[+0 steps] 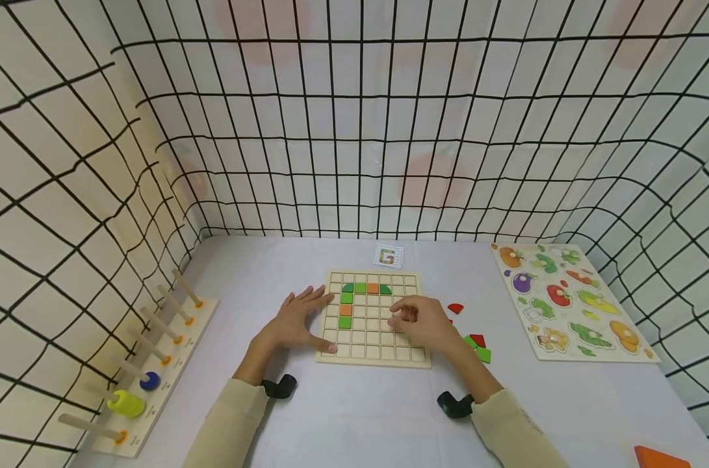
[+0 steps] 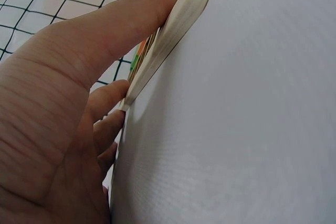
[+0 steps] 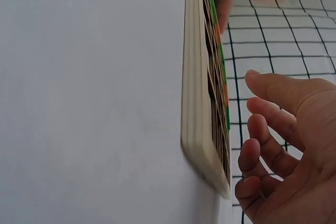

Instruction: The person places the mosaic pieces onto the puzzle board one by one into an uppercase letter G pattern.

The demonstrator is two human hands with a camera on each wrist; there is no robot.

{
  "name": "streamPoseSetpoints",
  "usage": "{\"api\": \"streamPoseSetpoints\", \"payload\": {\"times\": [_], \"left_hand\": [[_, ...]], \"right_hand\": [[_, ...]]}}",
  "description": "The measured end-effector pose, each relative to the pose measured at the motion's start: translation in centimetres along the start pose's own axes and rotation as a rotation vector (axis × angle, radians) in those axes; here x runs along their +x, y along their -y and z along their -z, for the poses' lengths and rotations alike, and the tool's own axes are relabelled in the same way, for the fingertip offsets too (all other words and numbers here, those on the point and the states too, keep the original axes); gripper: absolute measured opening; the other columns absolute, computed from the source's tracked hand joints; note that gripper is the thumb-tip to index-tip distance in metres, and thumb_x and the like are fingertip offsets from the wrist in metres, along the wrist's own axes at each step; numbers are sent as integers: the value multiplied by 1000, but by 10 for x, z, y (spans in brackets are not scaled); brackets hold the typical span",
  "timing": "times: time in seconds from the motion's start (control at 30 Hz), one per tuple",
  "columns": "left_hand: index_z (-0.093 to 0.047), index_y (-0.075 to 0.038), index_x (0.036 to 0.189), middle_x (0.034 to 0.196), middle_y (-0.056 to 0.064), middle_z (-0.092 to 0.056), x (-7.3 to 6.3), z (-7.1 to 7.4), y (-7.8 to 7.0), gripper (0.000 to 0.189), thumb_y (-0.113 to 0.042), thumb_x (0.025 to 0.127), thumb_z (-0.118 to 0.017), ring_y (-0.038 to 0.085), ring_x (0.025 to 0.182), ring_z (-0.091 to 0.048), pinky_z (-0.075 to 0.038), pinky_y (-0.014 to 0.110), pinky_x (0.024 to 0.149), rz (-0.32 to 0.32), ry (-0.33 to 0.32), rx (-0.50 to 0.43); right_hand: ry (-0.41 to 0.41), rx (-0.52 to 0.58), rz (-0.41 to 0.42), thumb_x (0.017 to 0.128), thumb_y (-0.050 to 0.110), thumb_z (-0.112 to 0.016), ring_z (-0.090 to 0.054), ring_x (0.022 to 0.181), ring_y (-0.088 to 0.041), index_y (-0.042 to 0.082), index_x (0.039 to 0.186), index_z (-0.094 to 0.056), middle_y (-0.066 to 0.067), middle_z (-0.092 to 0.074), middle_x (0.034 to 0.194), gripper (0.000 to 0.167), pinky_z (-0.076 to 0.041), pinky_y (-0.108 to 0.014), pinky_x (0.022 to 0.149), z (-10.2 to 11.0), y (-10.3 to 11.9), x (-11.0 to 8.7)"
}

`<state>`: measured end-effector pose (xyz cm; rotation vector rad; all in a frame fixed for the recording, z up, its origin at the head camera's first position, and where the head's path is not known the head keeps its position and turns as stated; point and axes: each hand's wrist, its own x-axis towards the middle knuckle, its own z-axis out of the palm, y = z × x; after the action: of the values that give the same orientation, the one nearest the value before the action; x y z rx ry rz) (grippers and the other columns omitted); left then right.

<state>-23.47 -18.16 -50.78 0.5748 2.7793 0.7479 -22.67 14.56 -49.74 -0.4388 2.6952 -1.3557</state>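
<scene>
A wooden grid board (image 1: 377, 354) lies on the table with flat tiles set in its squares. Along its upper part run a dark green rounded tile (image 1: 348, 287), a green square, an orange square (image 1: 373, 288) and another dark green rounded tile (image 1: 385, 290). Down the left side sit a green, an orange and a green square (image 1: 345, 322). My left hand (image 1: 296, 320) rests at the board's left edge, fingers spread, thumb on its lower corner. Over the board's right side hovers my right hand (image 1: 425, 323), its fingers loosely bent; in the right wrist view nothing lies between thumb and fingers.
A small card (image 1: 388, 257) with a coloured G stands behind the board. Loose red (image 1: 456, 308) and green tiles (image 1: 483, 355) lie to its right. A vegetable puzzle (image 1: 576, 302) is at far right, a peg stand (image 1: 149, 416) at left, an orange piece (image 1: 661, 457) lower right.
</scene>
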Motion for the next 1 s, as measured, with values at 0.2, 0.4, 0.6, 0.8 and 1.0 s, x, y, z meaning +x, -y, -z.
{"api": "streamPoseSetpoints", "payload": {"times": [0.2,0.4,0.6,0.8,1.0], "left_hand": [[-38,-25,161,172,2,-24,1,2,-1,117,-66,64,-89,30,162,-13,-4,62,129,-4,-5,19],[-39,-24,160,171,3,-25,0,1,-1,117,-66,63,-89,31,162,-13,-4,63,128,-5,-4,1],[-40,-24,160,171,3,-26,-1,1,-3,116,-65,64,-89,31,162,-13,-3,62,128,7,-6,4],[-39,-25,160,172,3,-26,-1,2,-3,116,-64,64,-90,30,162,-13,-3,61,129,11,-3,2],[-40,-25,160,172,3,-25,-1,0,-3,116,-65,64,-90,30,162,-13,-3,62,129,6,-7,-3]], "right_hand": [[-61,-45,-69,88,26,-82,-53,79,-18,14,105,-77,0,-61,84,22,-45,-25,67,22,-15,-7],[-111,-123,-76,90,27,-81,-53,79,-18,14,107,-77,0,-62,86,22,-44,-25,67,46,-40,-15],[-117,-158,-104,91,29,-80,-54,80,-18,12,109,-76,-2,-65,88,25,-46,-23,66,64,-55,-25],[-119,-180,-161,92,31,-78,-54,83,-20,12,114,-75,-3,-64,89,30,-47,-22,63,76,-65,-32],[-128,-231,-208,93,35,-77,-53,83,-20,13,115,-74,-4,-60,87,32,-44,-25,64,87,-74,-38]]}}
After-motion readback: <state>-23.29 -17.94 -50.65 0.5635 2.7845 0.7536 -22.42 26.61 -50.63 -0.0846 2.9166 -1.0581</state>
